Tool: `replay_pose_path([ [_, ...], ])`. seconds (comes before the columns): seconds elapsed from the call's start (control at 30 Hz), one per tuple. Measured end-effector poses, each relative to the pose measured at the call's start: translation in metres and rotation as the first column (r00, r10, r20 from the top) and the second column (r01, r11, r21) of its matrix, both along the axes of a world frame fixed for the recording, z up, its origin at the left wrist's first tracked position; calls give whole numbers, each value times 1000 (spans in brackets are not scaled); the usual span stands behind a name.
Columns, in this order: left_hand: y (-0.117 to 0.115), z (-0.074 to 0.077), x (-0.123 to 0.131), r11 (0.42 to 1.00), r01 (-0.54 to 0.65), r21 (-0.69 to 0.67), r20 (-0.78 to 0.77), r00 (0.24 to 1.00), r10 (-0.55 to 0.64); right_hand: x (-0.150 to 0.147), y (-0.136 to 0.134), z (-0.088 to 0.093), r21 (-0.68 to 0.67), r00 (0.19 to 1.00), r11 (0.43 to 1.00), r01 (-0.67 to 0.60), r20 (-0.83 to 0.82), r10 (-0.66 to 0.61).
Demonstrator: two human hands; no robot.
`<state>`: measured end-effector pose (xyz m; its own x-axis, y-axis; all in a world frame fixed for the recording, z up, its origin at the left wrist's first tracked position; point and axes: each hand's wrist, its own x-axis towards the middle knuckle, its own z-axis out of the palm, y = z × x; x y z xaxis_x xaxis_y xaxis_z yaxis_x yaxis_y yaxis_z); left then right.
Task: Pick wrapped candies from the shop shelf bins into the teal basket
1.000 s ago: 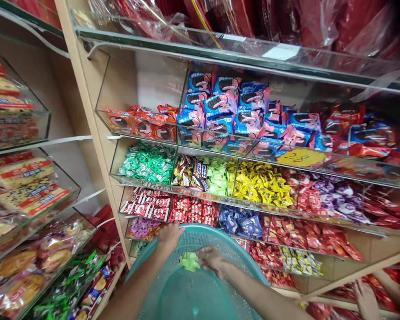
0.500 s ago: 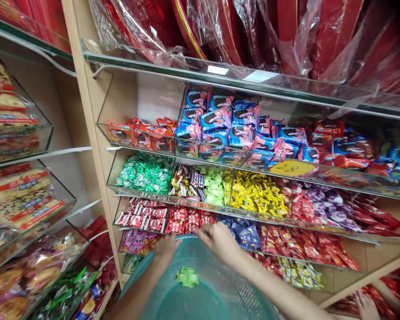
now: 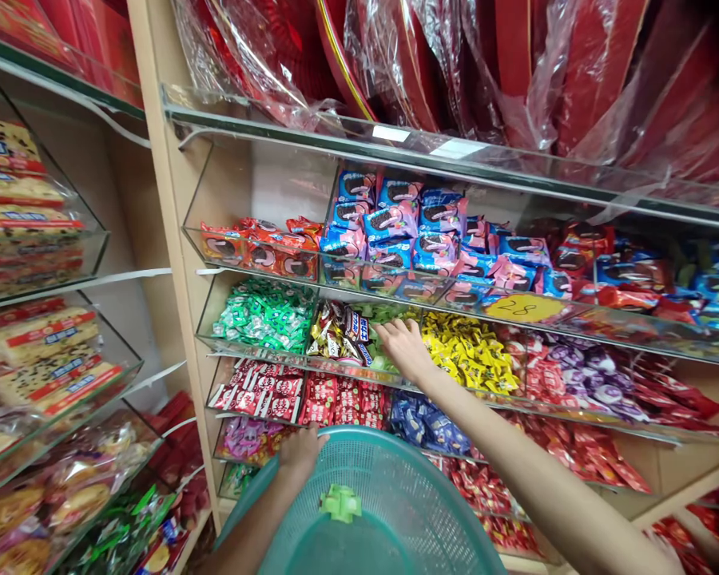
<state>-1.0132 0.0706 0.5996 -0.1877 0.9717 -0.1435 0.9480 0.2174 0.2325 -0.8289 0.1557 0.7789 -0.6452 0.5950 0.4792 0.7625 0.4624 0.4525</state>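
My left hand (image 3: 301,452) grips the far rim of a teal mesh basket (image 3: 395,511) held low in front of me. A few light green candies (image 3: 340,503) lie inside it. My right hand (image 3: 403,346) reaches into a glass shelf bin of light green candies (image 3: 389,313), fingers spread and curled down over them. Whether they hold anything is hidden. Yellow candies (image 3: 467,351) lie to the right of that hand, and brown and white wrapped sweets (image 3: 339,329) to its left.
Glass-fronted shelves hold green candies (image 3: 264,311), blue cookie packs (image 3: 395,224), red packs (image 3: 257,243), purple candies (image 3: 593,367) and a yellow price tag (image 3: 524,307). Red wrapped boxes (image 3: 455,64) sit on top. Cake packs (image 3: 29,351) fill the left shelves.
My right hand left the basket, where it set down green candies, and rose to the bin of light green candies. The left hand stayed on the rim.
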Motion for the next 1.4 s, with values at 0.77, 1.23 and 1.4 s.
replay_pose_path([
  [0.77,3,2,3,999,-7,-50,26,1000,8,-17,-90,-33,-363,622,657,-661,-755,209],
  [1.23,-4,18,9,997,22,-68,11,1000,-21,1,-95,-225,-633,285,73,-771,-445,-849],
  [1.4,-4,17,8,997,25,-68,-1,1000,-25,-2,-97,-237,-681,320,52,-730,-408,-855],
])
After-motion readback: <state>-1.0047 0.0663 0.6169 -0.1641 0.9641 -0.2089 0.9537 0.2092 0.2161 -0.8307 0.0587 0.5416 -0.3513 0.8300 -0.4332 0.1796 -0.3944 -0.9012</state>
